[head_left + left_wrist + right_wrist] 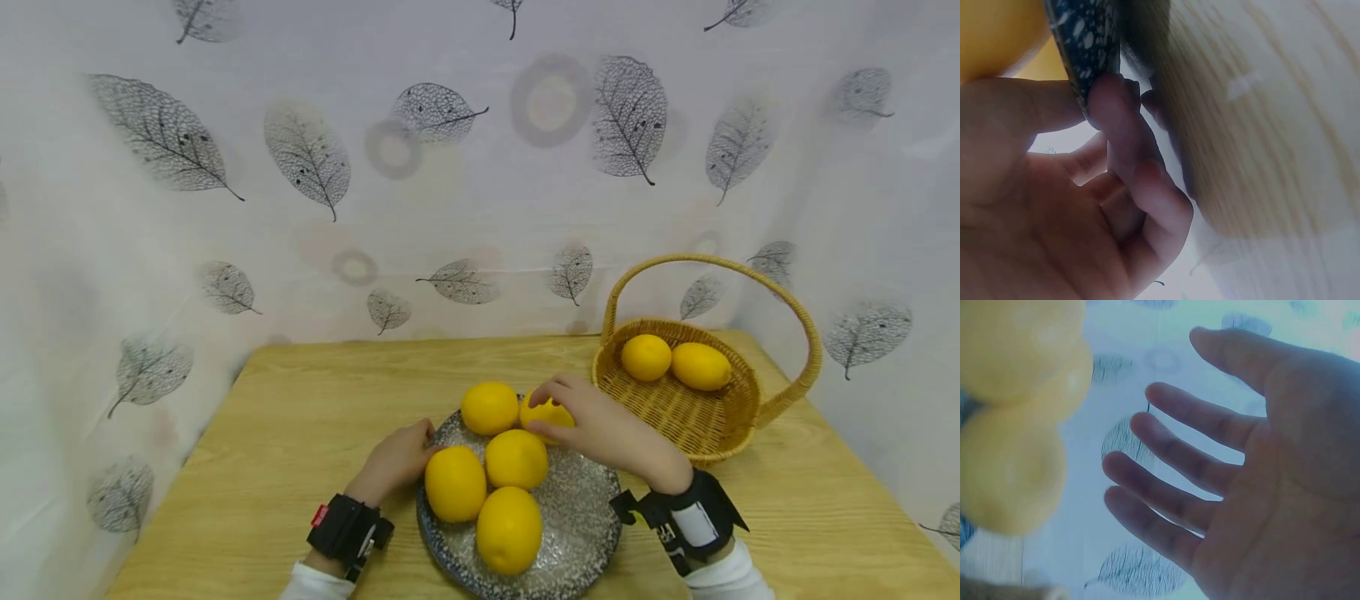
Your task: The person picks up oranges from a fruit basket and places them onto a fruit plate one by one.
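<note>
A speckled grey plate (pixel 581 508) with a dark rim holds several yellow lemons (pixel 509 530). My left hand (pixel 397 460) grips the plate's left rim, next to the leftmost lemon (pixel 455 483). In the left wrist view the thumb lies over the speckled rim (pixel 1085 37) and the curled fingers come up under it. Above the plate's back right side, my right hand (pixel 600 423) has its fingers spread and overlaps the lemon (pixel 537 414) there in the head view. The right wrist view shows this hand (pixel 1254 456) with nothing in it and lemons (pixel 1013 469) off its fingertips.
A wicker basket (pixel 675 417) with a tall arched handle (pixel 705 260) stands behind and right of the plate. Two lemons (pixel 701 367) lie inside it. The wooden table (pixel 300 417) ends at a pale leaf-patterned curtain (pixel 480 200) at the back and sides.
</note>
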Action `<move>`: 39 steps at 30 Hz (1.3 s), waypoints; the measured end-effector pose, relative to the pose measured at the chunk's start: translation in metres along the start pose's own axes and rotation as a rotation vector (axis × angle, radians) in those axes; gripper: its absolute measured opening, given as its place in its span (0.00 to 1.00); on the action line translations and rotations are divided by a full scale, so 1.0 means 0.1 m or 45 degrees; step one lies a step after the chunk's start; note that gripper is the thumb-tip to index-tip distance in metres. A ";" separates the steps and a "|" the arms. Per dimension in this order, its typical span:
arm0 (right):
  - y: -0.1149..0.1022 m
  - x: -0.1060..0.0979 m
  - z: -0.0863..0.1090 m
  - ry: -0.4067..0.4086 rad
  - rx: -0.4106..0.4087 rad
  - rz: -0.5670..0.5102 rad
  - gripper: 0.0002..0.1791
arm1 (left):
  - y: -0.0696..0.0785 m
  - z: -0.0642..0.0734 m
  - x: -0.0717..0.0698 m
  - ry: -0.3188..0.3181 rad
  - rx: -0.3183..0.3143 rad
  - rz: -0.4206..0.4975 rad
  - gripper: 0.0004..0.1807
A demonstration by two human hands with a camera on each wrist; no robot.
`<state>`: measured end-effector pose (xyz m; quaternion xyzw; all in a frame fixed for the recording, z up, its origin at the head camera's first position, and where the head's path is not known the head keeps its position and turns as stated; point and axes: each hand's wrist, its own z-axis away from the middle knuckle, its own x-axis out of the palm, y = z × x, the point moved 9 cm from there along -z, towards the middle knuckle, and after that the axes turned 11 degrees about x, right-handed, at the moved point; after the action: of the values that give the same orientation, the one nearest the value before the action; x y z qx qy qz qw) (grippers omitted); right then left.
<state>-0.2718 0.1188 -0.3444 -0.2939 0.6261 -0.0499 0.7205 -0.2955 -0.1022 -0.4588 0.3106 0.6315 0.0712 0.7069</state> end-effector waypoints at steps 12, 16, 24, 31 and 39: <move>0.63 -0.45 -0.30 0.231 0.103 -0.023 0.21 | -0.11 0.08 -0.02 0.028 -0.019 -0.002 0.11; 0.85 -0.66 -0.33 0.306 0.144 -0.045 0.20 | -0.08 0.05 -0.03 0.028 -0.012 -0.009 0.11; 1.17 -0.85 -0.36 0.378 0.211 -0.055 0.23 | -0.04 -0.01 0.00 0.013 0.004 -0.013 0.12; 1.51 -0.90 -0.36 0.363 0.318 -0.028 0.28 | -0.03 -0.01 0.05 0.000 0.006 0.007 0.12; 1.82 -0.92 -0.40 0.399 0.402 0.027 0.26 | 0.02 -0.03 0.04 0.007 0.029 0.018 0.12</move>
<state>-0.3824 0.2951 -0.3542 -0.1595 0.7180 -0.1849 0.6518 -0.2971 -0.0973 -0.4607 0.3228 0.6319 0.0699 0.7011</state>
